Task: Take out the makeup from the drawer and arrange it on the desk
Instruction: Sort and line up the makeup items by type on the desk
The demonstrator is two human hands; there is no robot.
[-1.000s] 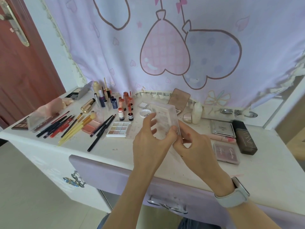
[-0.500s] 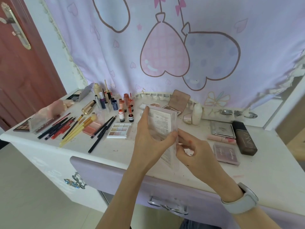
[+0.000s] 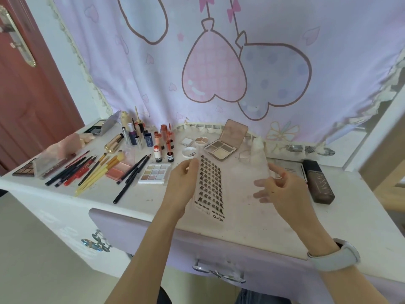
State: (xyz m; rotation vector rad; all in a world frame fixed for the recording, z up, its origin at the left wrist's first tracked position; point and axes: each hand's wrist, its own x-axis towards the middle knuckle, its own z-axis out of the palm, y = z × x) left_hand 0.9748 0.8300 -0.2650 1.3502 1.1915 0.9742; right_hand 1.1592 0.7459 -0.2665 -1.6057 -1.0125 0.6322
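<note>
Head view: along the left of the desk (image 3: 258, 218) lie a row of pencils and brushes (image 3: 87, 172), then a small white eyeshadow palette (image 3: 154, 173). The left hand (image 3: 184, 183) grips the left edge of the lash tray (image 3: 210, 185), which a second ago was shut and upright between both hands and now lies opened flat over the desk's middle. The right hand (image 3: 282, 189) pinches the clear lid (image 3: 249, 172), swung out to the right. Judging by this, the open case is about to be set down among the arranged makeup.
</note>
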